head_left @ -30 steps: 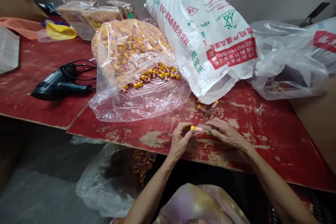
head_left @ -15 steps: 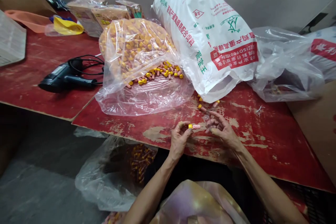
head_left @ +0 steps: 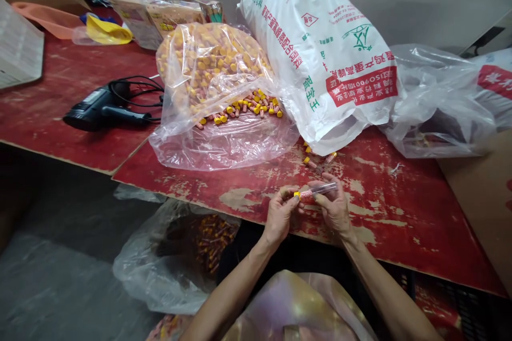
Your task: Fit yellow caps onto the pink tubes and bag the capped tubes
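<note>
My left hand (head_left: 279,214) pinches the yellow-capped end of a small pink-and-white patterned piece (head_left: 306,194) above the front of the table. The fingers of my right hand (head_left: 338,214) are closed on a clear tube (head_left: 326,188), which points away to the right. The tube's left end meets or covers the patterned piece, so the two lie in one line. Several similar yellow-capped pieces (head_left: 311,163) rest on the table just beyond my right hand. A clear plastic bag (head_left: 224,152) full of such pieces lies open toward me.
A big white printed sack (head_left: 320,58) leans behind my hands. On the left lie a dark heat gun (head_left: 94,109) and its cord. A crumpled clear bag (head_left: 444,96) and a cardboard box (head_left: 484,186) are at the right. Below the red table (head_left: 188,186) sits another bag (head_left: 140,266) with pieces.
My hands have come together. The clear tube has swung into line with the yellow-capped piece and now meets it. The view has shifted slightly.
</note>
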The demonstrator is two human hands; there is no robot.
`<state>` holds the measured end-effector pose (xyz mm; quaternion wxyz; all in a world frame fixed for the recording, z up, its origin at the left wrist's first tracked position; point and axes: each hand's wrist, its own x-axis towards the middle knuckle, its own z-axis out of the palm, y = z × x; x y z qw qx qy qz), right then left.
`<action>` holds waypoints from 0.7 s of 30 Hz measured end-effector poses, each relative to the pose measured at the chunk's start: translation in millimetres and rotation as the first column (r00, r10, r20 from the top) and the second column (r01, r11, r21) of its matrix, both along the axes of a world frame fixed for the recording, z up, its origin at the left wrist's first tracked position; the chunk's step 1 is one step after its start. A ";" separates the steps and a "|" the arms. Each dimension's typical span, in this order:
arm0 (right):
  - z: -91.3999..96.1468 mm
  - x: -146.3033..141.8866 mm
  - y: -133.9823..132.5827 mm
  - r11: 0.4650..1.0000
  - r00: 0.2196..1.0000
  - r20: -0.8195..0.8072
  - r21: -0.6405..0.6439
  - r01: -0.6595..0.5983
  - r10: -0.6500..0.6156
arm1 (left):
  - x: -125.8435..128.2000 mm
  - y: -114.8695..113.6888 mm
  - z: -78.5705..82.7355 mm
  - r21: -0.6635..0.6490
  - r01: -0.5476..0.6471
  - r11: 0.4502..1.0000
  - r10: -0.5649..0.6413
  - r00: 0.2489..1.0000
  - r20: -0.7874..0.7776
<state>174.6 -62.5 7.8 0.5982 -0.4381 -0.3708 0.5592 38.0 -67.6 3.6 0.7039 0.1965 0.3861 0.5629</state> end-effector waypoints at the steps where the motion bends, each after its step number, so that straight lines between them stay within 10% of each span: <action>1: 0.1 -1.8 -2.3 0.999 0.998 0.058 -0.002 -0.032 0.032 | 0.7 -0.3 -0.2 0.001 -0.005 1.000 0.005 1.000 0.004; 14: 9.5 8.6 -4.1 0.973 0.887 0.403 -0.142 -0.184 0.226 | 3.1 -4.3 -10.5 0.011 -0.074 0.997 0.075 0.992 -0.103; 21: 2.6 10.4 -9.9 0.973 0.626 0.769 0.022 -0.231 0.131 | 9.9 -14.4 -13.0 0.114 0.002 0.993 0.028 0.966 -0.255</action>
